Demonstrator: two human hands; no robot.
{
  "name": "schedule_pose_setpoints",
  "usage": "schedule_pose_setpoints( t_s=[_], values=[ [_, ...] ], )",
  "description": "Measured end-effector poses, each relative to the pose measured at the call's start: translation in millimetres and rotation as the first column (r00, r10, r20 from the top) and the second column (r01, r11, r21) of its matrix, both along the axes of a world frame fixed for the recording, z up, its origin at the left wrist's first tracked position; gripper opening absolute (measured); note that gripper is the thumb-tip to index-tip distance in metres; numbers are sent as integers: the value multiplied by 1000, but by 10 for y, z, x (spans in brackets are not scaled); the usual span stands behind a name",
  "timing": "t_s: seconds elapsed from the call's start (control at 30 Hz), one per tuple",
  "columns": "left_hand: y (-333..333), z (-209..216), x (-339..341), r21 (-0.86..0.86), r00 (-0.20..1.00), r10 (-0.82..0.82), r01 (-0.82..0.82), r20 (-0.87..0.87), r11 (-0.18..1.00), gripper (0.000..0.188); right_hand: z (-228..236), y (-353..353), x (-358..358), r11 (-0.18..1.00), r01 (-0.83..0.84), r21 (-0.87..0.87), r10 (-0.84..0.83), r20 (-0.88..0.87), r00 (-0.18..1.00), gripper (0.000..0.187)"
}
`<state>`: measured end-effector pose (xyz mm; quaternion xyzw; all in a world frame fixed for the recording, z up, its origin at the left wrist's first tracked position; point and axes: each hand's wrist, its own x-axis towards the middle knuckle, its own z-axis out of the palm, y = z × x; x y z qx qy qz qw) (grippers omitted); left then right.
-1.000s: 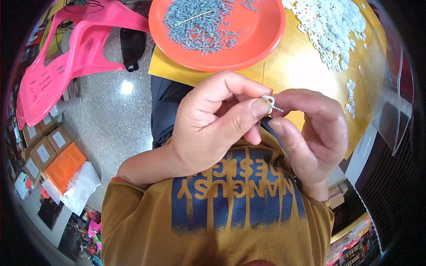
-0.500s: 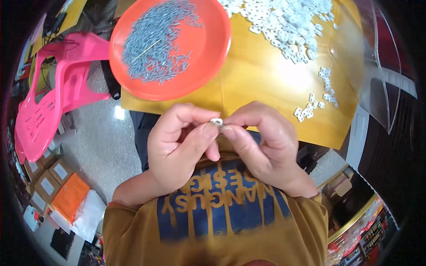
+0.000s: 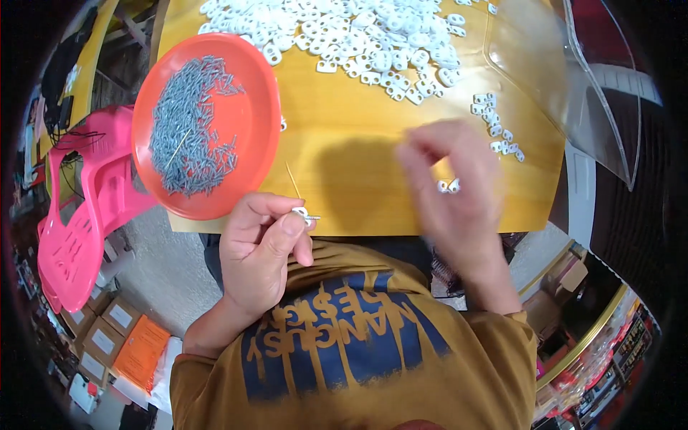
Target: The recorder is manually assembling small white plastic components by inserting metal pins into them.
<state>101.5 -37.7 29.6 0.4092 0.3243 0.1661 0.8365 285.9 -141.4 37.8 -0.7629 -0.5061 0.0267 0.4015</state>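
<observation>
Between thumb and forefinger, my left hand [image 3: 261,240] pinches a small white plastic piece with holes [image 3: 301,212]. A grey screw [image 3: 313,218] sticks out of its right side. Just beyond those fingertips a thin wooden stick [image 3: 293,179] points away from me; whether it touches the hand I cannot tell. Smeared by motion, my right hand [image 3: 455,179] is over the right part of the table, its fingers bent. A few white pieces [image 3: 448,186] show beside it. Screws [image 3: 190,122] in a heap fill the left side of a red plate [image 3: 259,115], with a pale stick on them.
A large pile of white pieces [image 3: 387,36] covers the back of the yellow table [image 3: 322,136]. A smaller group of white pieces [image 3: 494,125] lies at the right. Clear plastic sheeting [image 3: 598,93] rises at the right edge. A pink chair [image 3: 79,229] stands left, above boxes [image 3: 104,337].
My hands have parted: the left keeps the white piece and moves left and down, the right moves right over the table. The view has shifted, showing more of the table and pile.
</observation>
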Motion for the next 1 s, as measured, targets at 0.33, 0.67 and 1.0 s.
schedule_pose_setpoints(
  t_s=[0.33,0.67,1.0],
  values=[
    [27,-20,168,-10,995,-88,87,-44,996,12,-185,38,651,947,250,-201,-179,317,932,10],
    [58,-5,116,-28,994,-89,88,-60,996,12,-165,90,671,949,209,-236,-158,218,963,9],
    [36,23,27,-12,997,-77,77,-32,997,13,-162,149,641,949,195,-247,-59,469,881,13]
  ],
)
